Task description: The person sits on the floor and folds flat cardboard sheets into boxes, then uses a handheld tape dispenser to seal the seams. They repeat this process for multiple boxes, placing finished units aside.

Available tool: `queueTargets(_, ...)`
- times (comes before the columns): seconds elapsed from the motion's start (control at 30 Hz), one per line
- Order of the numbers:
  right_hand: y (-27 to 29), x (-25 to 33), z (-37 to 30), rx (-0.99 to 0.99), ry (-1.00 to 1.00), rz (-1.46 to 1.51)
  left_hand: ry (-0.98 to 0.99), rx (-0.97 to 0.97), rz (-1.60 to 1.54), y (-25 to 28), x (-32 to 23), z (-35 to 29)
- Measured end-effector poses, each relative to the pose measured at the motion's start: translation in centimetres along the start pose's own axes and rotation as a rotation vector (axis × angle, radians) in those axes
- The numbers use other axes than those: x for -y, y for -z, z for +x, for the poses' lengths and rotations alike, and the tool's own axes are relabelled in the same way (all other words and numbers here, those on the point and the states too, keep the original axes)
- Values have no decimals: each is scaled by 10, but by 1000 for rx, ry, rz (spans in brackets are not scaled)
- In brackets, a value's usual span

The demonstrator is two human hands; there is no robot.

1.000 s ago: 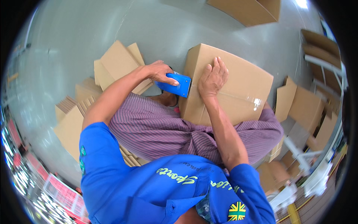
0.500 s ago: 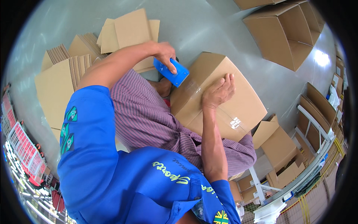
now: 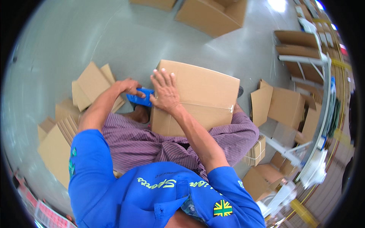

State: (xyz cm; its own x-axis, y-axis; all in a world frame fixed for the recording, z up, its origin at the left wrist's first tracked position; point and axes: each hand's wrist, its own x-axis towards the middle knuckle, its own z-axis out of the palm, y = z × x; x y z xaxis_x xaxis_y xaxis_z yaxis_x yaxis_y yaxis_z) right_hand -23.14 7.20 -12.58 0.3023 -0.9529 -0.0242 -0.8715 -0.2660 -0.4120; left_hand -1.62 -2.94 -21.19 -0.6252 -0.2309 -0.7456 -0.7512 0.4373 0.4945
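Observation:
A closed brown cardboard box (image 3: 207,85) rests between my knees, with a strip of clear tape (image 3: 205,107) along the seam of its upper face. My left hand (image 3: 131,86) is wrapped round a blue tape dispenser (image 3: 141,98), which is at the box's left edge; the box-side end is partly behind my right hand. Lying flat on the box near that edge, my right hand (image 3: 166,93) has its fingers spread, with the thumb close to the dispenser.
Flattened cardboard sheets (image 3: 93,83) and a stack of folded cartons (image 3: 57,146) lie to my left. A large open box (image 3: 213,17) stands ahead. On the right are opened cartons (image 3: 285,106) and a white metal frame (image 3: 325,87) holding more cardboard.
The box now sits squarer in front of me. My right hand has shifted to its left edge, fingers more spread. My left hand has brought the dispenser against that side. The view has swung right.

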Motion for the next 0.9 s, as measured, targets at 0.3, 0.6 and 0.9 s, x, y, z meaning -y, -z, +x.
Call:
queueTargets(0.3, -9, -8, -1, -64, -5, 70, 192, -338, 232, -5, -50, -37)
queueTargets(0.6, -16, -36, -50, -419, -67, 178, 703, -651, 81, -54, -80, -26)
queueTargets(0.9, 51, -193, -179, -414, -1152, 6, 419, -1372, -441, -2, -161, -76)
